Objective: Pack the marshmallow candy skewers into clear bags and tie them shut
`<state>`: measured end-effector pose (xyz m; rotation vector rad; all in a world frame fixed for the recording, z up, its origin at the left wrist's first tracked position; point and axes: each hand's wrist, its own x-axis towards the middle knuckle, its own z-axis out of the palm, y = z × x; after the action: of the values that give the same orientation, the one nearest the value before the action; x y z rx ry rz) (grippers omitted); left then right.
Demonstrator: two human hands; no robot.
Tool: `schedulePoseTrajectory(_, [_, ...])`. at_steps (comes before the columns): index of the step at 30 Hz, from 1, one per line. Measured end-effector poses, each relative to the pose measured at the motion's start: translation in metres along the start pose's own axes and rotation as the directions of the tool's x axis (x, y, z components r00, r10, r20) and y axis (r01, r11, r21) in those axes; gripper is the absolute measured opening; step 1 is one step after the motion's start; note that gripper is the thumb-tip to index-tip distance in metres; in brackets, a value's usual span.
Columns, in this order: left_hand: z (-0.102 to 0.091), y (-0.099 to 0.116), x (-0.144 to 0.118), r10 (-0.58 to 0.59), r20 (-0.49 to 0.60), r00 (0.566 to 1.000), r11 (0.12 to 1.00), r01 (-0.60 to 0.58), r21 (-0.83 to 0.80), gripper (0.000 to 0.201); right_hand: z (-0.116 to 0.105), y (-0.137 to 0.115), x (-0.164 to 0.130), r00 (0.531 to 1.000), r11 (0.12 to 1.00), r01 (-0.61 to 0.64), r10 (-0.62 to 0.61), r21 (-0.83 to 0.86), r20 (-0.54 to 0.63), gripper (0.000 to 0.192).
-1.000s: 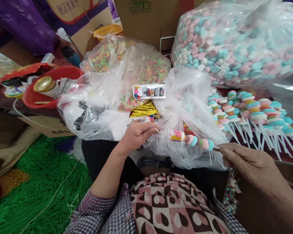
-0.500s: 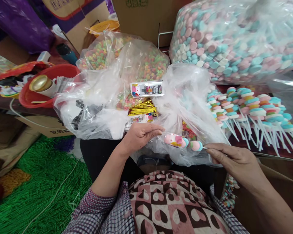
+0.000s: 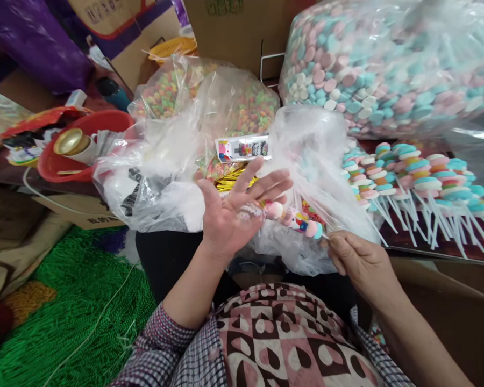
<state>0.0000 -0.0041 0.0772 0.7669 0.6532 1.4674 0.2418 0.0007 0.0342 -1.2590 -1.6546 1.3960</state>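
My right hand (image 3: 357, 260) pinches the white stick of a marshmallow skewer (image 3: 296, 220), which lies across in front of me inside a clear printed wrapper. The wrapper's crinkled end reaches over the palm of my left hand (image 3: 237, 212), whose fingers are spread and wrapped round nothing. Behind that hand lie gold twist ties (image 3: 229, 180), partly covered by the fingers. Just beyond them rests a flat stack of printed wrappers (image 3: 242, 148). Thin plastic bags (image 3: 318, 161) spread out behind the skewer.
Several unwrapped marshmallow skewers (image 3: 423, 172) are piled at right, sticks toward me. A large bag of marshmallows (image 3: 387, 70) stands behind them. Bags of ring-shaped candy (image 3: 250, 107) sit at the back. Left are a red basin (image 3: 52, 161) and green shredded strands (image 3: 76, 306) on the floor.
My left hand has gone from a pinch near the wrapper's end to spread fingers, palm up. My right hand has moved left with the skewer, and the wrapper now covers more of it.
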Motion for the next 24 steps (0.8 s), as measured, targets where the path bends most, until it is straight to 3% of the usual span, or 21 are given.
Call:
schedulePoseTrajectory(3, [0.013,0.0,0.003,0.103,-0.033,0.994,0.99,-0.106,-0.092,0.085,0.022,0.0,0.002,0.999,0.984,-0.027,0.034,0.178,-0.037,0.037])
schedulePoseTrajectory(6, [0.019,-0.004,0.006,0.113,0.014,0.993,0.989,-0.111,-0.1,0.061,0.037,-0.003,0.007,0.999,0.958,-0.028,0.037,0.286,-0.024,0.037])
schedulePoseTrajectory(9, [0.019,-0.008,0.01,0.089,-0.042,0.995,0.994,-0.092,-0.059,0.037,0.04,-0.007,0.008,1.0,0.944,-0.016,0.01,0.329,0.018,0.034])
schedulePoseTrajectory(13, [0.02,-0.01,0.015,0.121,-0.13,0.984,0.985,-0.135,-0.103,0.027,0.033,-0.009,0.004,0.99,0.962,-0.013,-0.026,0.273,0.136,0.032])
schedulePoseTrajectory(18, [0.023,-0.024,0.009,0.104,-0.108,0.989,0.993,-0.109,-0.042,0.024,0.044,-0.008,-0.001,0.999,0.951,-0.021,0.005,0.308,0.053,0.033])
schedulePoseTrajectory(20, [0.022,-0.026,0.003,0.076,-0.085,0.993,0.997,-0.076,0.006,0.027,0.052,-0.007,0.0,0.997,0.944,-0.047,0.024,0.326,0.073,0.035])
schedulePoseTrajectory(24, [0.015,-0.009,-0.001,0.102,-0.048,0.994,0.994,-0.1,0.044,0.057,0.06,-0.001,0.003,0.995,0.935,-0.052,0.018,0.35,0.099,0.036])
